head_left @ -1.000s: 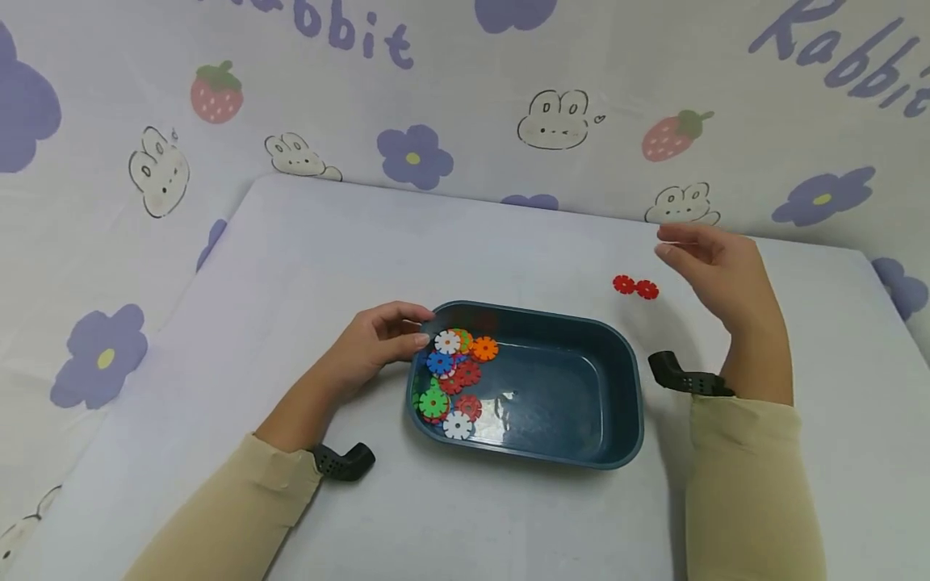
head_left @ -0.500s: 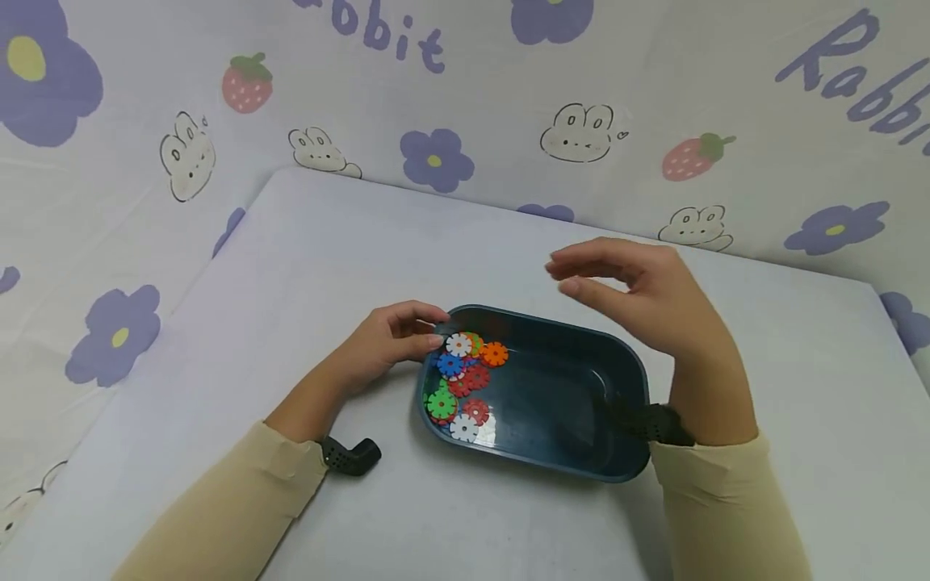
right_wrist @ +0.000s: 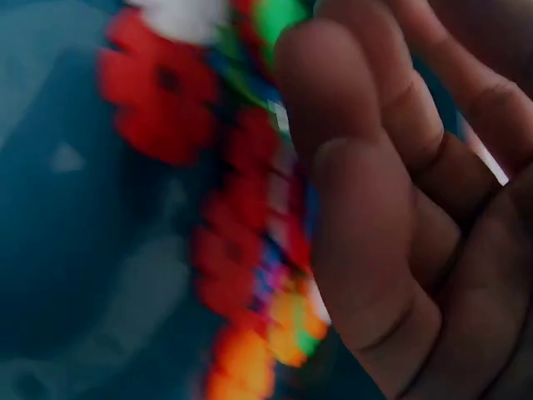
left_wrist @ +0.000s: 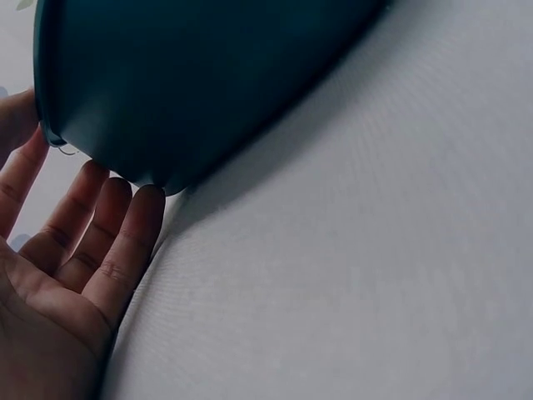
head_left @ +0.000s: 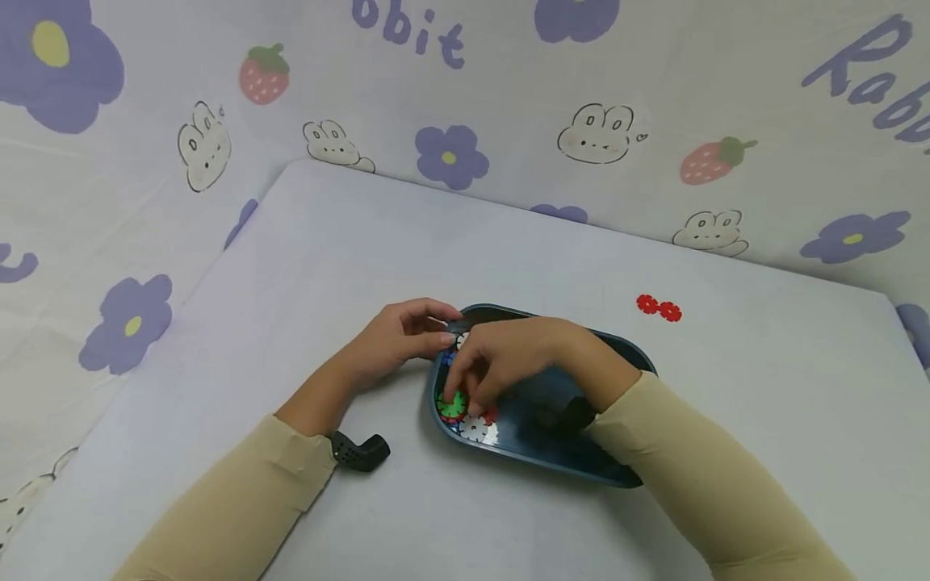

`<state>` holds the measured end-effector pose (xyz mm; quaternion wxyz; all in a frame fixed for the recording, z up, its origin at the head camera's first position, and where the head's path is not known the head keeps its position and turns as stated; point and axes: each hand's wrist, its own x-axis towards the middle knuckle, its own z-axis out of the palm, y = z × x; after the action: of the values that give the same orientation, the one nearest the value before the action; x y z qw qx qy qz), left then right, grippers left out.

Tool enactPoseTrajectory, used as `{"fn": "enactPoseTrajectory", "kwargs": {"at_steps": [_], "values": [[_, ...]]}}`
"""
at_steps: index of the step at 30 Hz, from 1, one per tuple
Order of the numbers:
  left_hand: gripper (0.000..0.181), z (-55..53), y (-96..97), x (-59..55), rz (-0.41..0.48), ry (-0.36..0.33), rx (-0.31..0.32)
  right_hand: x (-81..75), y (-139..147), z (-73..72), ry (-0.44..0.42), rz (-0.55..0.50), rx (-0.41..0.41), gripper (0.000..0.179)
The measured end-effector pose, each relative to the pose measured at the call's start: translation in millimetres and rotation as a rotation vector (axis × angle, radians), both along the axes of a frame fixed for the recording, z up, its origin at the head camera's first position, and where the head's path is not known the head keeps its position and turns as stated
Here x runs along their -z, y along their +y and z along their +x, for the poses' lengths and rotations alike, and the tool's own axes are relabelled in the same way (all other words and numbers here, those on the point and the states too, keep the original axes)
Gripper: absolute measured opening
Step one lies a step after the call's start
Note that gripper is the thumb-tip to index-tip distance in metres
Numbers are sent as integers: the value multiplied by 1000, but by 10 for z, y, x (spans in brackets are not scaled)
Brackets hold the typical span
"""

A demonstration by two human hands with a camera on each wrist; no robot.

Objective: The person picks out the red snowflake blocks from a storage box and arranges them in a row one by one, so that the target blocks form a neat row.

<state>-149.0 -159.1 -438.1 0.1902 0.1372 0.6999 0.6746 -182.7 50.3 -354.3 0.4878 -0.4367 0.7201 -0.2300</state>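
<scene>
My left hand (head_left: 407,335) grips the left end of a dark blue-green plastic tub (head_left: 541,466). In the left wrist view its fingertips (left_wrist: 146,204) rest against the tub's outer wall. My right hand (head_left: 508,359) reaches down inside the tub, fingers bent over a pile of notched plastic building discs. A fingertip overlaps a green disc (head_left: 452,405), and a white disc (head_left: 474,428) lies just below the thumb. In the right wrist view red discs (right_wrist: 158,87) and an orange disc (right_wrist: 241,367) show beside the fingers, blurred; the hand hides part of the pile.
Two joined red discs (head_left: 659,307) lie on the white table (head_left: 465,234) beyond the tub's right end. Behind the table hangs a patterned cloth (head_left: 501,97). A black wrist camera (head_left: 359,452) sticks out from the left sleeve.
My right hand has swung left from beside the joined red discs, across the tub, and down to the disc pile. The left hand keeps its place at the tub. The view has shifted slightly.
</scene>
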Motion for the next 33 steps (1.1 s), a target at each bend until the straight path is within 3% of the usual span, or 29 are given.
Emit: {"fn": "enactPoseTrajectory", "kwargs": {"at_steps": [4, 11, 19, 27, 33], "values": [[33, 12, 9, -9, 11, -1, -3, 126, -75, 65, -40, 97, -37, 24], [34, 9, 15, -22, 3, 10, -3, 184, -83, 55, 157, 77, -25, 28], [32, 19, 10, -28, -16, 1, -14, 204, -92, 89, 319, 45, 9, 25], [33, 15, 10, -31, -7, 8, -6, 183, -112, 136, 426, 62, 2, 23], [33, 18, 10, -30, 8, 3, -6, 177, -94, 119, 423, 34, 6, 20]]}}
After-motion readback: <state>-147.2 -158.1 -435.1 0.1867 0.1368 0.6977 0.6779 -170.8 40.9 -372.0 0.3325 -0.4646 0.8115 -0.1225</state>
